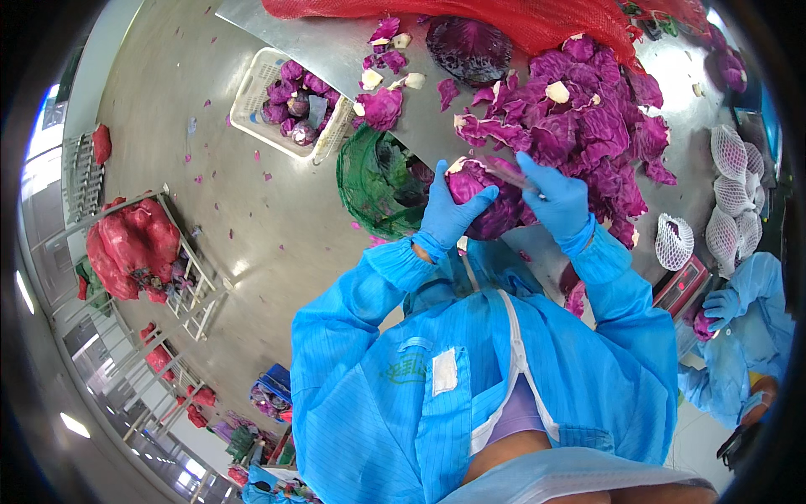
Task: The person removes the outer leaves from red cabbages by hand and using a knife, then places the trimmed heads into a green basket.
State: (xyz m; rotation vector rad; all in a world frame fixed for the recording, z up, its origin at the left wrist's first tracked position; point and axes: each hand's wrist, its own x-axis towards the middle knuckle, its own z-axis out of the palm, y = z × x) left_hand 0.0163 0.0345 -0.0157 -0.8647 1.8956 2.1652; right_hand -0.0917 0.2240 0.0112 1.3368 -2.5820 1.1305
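My left hand (450, 211), in a blue glove, holds a red cabbage head (488, 205) from its left side, over the edge of a metal table (422, 135). At the cabbage's upper right is my right hand (557, 195), also gloved, closed around the handle of a knife (507, 174). The blade looks blurred and lies at the top of the cabbage, close to its pale stem end. A large heap of loose purple leaves (585, 126) spreads over the table beyond my right hand. Cut pale stem pieces and a few leaves lie further left, near a dark cabbage leaf (469, 50).
A green mesh bag (371, 183) with leaves stands left of the cabbage, near a white crate (252, 120) of cabbages. Red netting (453, 7) lies along the far side. White foam nets (730, 201) and a red scale (683, 286) are at right, beside a co-worker's gloved hand (722, 305).
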